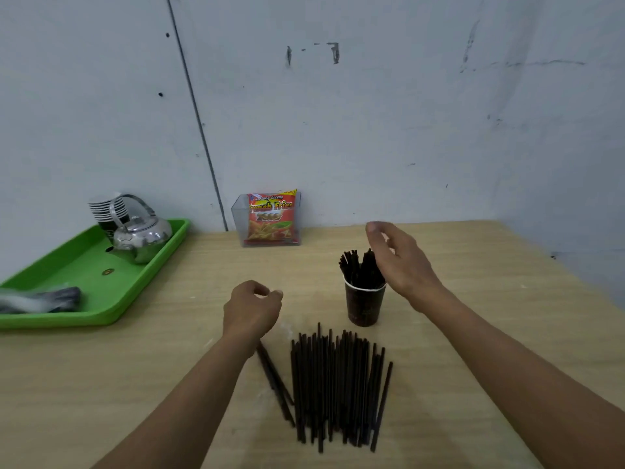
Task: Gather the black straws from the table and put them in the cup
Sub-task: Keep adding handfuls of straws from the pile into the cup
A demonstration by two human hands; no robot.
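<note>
Head view, only one camera. Black straws (338,384) lie in a loose bundle on the counter (473,333), lower centre of the frame. Long axes run near-to-far, roughly parallel; far ends point toward the cup. A couple of stragglers (275,384) sit at the bundle's left edge, slanted, far ends leaning left and passing under the left wrist.

Paper cup (364,304) stands upright just beyond the bundle, centre-right. It holds a clump of straws already, standing near vertical and fanned slightly.

Right hand (400,262): raised just right of the cup, at the level of the standing straw tops, fingers loosely spread, nothing in it. Whether it touches those tops, cannot tell.

Left hand (253,308): hovering left of the cup, beyond the bundle's left edge, fingers curled in, thumb near forefinger; apparently empty.

Judgement: bundle lies toward the bottom of the frame from both hands. Left hand is nearer the stragglers. Task partly done.

Upper left: green tray (84,265) with metal kettle (142,236).
</note>
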